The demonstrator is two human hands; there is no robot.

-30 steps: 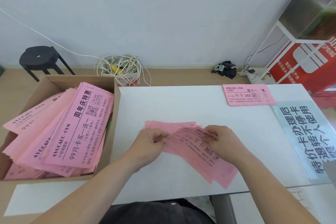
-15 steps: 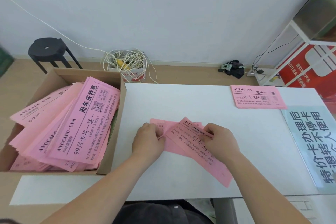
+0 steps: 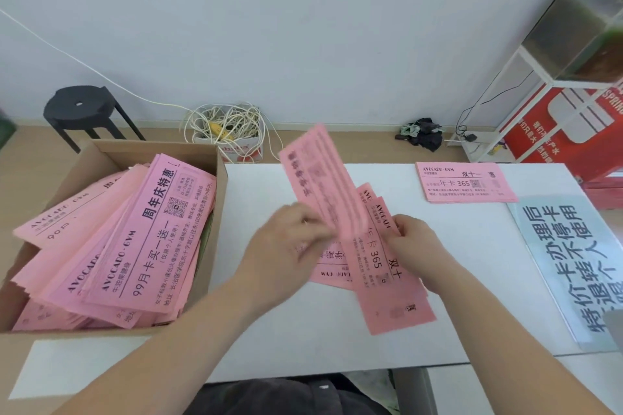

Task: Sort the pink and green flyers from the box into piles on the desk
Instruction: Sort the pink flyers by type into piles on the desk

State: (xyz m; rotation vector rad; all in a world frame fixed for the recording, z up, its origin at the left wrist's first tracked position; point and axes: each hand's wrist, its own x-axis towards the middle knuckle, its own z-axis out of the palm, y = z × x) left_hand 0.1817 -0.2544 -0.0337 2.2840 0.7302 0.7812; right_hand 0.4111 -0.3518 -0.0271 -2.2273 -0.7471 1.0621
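Above the left hand (image 3: pixel 290 241), pinched pink flyers (image 3: pixel 320 178) tilt.

The white desk (image 3: pixel 303 330) bears a flyer pile (image 3: pixel 465 184) (pink, far right), a pale printed sheet (image 3: pixel 569 266) and loose flyers (image 3: pixel 397 310).

Single head-worn view, forward and down, close over desk (image 3: pixel 337 340)

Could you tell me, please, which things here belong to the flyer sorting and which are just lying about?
Job: cardboard box, boxed flyers, raised flyers in the left hand, lower flyers in the right hand, sorted pile, desk.
Lying about: black stool, cable tangle, blue sign, dark cloth on the floor.
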